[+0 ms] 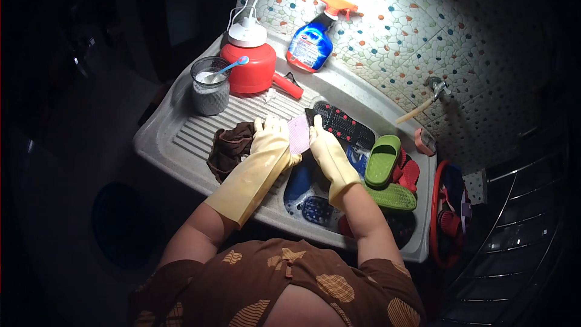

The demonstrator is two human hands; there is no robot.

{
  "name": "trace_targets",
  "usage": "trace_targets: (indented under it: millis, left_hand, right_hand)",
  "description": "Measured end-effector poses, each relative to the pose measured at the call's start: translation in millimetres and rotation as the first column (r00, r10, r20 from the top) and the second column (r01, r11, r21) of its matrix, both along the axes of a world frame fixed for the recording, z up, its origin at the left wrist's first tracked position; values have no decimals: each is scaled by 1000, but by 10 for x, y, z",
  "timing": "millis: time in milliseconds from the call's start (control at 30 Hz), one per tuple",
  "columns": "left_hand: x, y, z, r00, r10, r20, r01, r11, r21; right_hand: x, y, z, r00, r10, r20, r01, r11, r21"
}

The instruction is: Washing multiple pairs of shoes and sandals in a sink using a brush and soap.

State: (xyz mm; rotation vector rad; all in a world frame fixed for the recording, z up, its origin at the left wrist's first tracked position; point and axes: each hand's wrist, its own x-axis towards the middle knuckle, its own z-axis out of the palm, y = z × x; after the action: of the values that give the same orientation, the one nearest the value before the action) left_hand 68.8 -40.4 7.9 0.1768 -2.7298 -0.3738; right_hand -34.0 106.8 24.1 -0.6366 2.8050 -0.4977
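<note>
My two hands, both in long cream rubber gloves, are close together over the sink. Between them is a flat, pale pink, textured piece (299, 135) with a dark edge at its far end; its kind is unclear. My left hand (270, 137) grips it from the left, thumb low. My right hand (325, 142) holds its right side, fingers partly hidden. A crumpled dark brown cloth (229, 148) lies beside my left hand on the ribbed board. Just beyond my right hand rests a black slipper (344, 125) with red dots.
On the ribbed board (203, 136) stand a glass jar of white powder (210, 94) with a blue-handled spoon and a red container (248, 66) with a white top. A blue spray bottle (310, 45) leans at the wall. Green slippers (383, 160) crowd the basin's right, below a tap (437, 88).
</note>
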Motion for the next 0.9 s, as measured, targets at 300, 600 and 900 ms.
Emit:
trace_targets:
  millis: [300, 600, 900]
  left_hand:
    - [-45, 94, 285, 958, 63, 281, -78, 996, 43]
    - [-119, 107, 175, 960, 103, 260, -116, 993, 37]
    - [-207, 165, -25, 971, 218, 101, -225, 973, 60]
  right_hand:
    - [-92, -58, 1, 989, -114, 99, 106, 992, 74]
    - [-222, -146, 157, 984, -123, 127, 105, 984, 142]
    - [262, -90, 142, 1000, -11, -26, 15, 988, 153]
